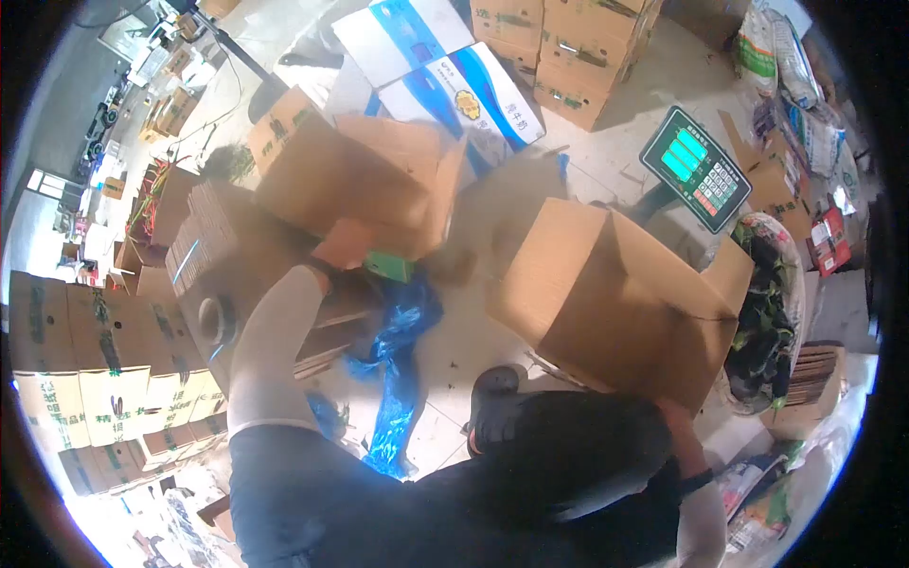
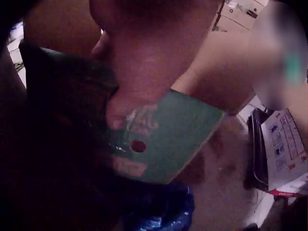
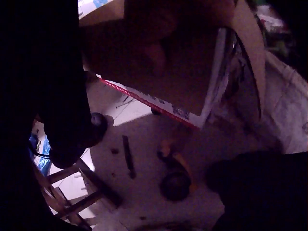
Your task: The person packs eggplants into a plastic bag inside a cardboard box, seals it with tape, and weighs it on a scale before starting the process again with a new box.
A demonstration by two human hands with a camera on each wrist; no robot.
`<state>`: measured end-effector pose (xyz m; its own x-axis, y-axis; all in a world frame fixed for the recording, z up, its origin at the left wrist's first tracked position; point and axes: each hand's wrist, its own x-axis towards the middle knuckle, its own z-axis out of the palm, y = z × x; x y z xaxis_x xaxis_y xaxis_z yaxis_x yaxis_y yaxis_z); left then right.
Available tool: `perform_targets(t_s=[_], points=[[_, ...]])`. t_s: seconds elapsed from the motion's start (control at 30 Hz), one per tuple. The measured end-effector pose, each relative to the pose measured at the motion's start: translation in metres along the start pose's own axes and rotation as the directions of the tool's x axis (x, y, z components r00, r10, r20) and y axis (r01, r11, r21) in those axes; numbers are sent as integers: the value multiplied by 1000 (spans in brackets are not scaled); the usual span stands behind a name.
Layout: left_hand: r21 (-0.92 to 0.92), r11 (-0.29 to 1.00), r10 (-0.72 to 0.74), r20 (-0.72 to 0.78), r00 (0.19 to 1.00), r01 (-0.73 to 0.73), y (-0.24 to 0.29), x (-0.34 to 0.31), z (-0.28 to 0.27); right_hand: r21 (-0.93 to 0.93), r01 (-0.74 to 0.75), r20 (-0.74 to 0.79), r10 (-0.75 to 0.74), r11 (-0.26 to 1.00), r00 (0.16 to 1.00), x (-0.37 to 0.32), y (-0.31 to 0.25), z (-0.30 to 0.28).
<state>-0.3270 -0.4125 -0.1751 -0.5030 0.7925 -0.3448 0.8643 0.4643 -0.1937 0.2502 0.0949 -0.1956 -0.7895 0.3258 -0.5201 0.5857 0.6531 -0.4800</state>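
Note:
My left hand (image 1: 343, 246) is at the near edge of an open cardboard box (image 1: 331, 189) on the left. In the left wrist view the thumb of the left hand (image 2: 144, 67) presses over a green printed flap (image 2: 185, 125) with a round hole, pinching it. My right hand (image 1: 674, 426) grips the near side of a second open cardboard box (image 1: 568, 275), tilted beside my right knee. In the dim right wrist view, a digit of the right hand (image 3: 156, 55) lies against the cardboard; the other fingers are mostly hidden.
Blue plastic film (image 1: 393, 398) trails across the floor between my legs. A scale display (image 1: 696, 170) stands behind the right box, near a basket of dark vegetables (image 1: 757, 322). Stacked cartons (image 1: 104, 350) line the left; a white-and-blue milk carton (image 1: 473, 104) lies ahead.

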Motion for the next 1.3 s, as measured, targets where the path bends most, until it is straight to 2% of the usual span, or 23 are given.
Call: perform_targets(t_s=[0.03, 0.1, 0.2, 0.3, 0.4, 0.43, 0.47, 0.5, 0.53, 0.57, 0.6, 0.67, 0.7, 0.77, 0.87, 0.93, 1.0, 1.07, 1.13, 1.17, 1.2, 1.27, 1.3], points=[[44, 999, -28, 81, 996, 24, -3, 8, 15, 2, 2, -6, -2, 1000, 1000, 2, 2, 0], [86, 995, -56, 160, 986, 43, 1, 13, 22, -293, 113, 13, -114, 949, 993, 0, -8, -8], [152, 988, -58, 183, 982, 30, 12, 20, 21, -300, 212, 60, -204, 930, 977, -5, -48, -29], [85, 996, 15, 212, 977, -34, -4, 13, 39, -295, 251, 91, -234, 922, 968, -4, -79, -38], [136, 987, -102, 80, 992, 91, -32, 3, 76, -319, 225, 66, -215, 921, 974, 4, -44, -20], [139, 954, -265, -18, 964, 265, -33, 0, 80, -321, 226, 52, -221, 920, 974, 7, -42, -21], [119, 895, -419, -105, 902, 430, -31, -6, 86, -293, 109, 112, -79, 950, 991, 4, -60, -29], [119, 893, -422, -113, 900, 433, -32, -8, 91, -272, -14, 170, 62, 962, 984, 4, -70, -33], [91, 829, -547, -64, 834, 551, -33, -8, 97, -278, -11, 162, 59, 961, 985, 7, -68, -33], [68, 750, -659, -2, 752, 658, -32, -9, 106, -259, 16, 139, 21, 966, 990, 1, -62, -30], [58, 746, -665, 2, 747, 664, -36, -7, 127, -242, 46, 118, -18, 969, 993, -3, -55, -29], [-272, 682, -683, 97, 724, 679, -55, 0, 173, -249, 91, 96, -69, 964, 993, 0, -47, -25], [-276, 674, -690, 98, 717, 685, -59, 3, 169, -247, 127, 76, -112, 961, 991, 1, -48, -26], [-292, 730, -559, 265, 786, 618, -67, 23, 154, -226, 105, 82, -88, 968, 993, -2, -58, -28], [-303, 791, -459, 281, 843, 531, -28, 31, 12, -282, 52, 104, -23, 958, 994, -5, -63, -29], [-262, 888, -308, 271, 912, 378, -24, 45, 2, -360, 37, 127, 10, 932, 992, -5, -71, -28], [-332, 932, -132, 62, 989, 145, 9, 33, -73, -386, -49, 54, 76, 921, 996, 4, -99, -30], [-60, 997, -62, -83, 995, 57, 8, 78, -39, -369, 66, 51, -50, 927, 997, 10, -92, -27], [-206, 941, -317, -248, 915, 270, 40, 72, -104, -365, 181, 39, -179, 913, 983, 17, -86, -21], [-303, 920, -358, -381, 852, 250, 56, 70, -128, -361, 204, 34, -205, 910, 978, 18, -88, -17], [-419, 898, -338, -456, 823, 136, 68, 72, -138, -364, 233, 26, -240, 902, 970, 23, -91, -17], [-721, 673, -319, -484, 815, -165, 112, 65, -169, -367, 253, 5, -270, 895, 963, 28, -92, -8], [-723, 661, -266, -476, 838, -201, 140, 62, -172, -374, 260, -13, -285, 890, 958, 29, -90, -5]])
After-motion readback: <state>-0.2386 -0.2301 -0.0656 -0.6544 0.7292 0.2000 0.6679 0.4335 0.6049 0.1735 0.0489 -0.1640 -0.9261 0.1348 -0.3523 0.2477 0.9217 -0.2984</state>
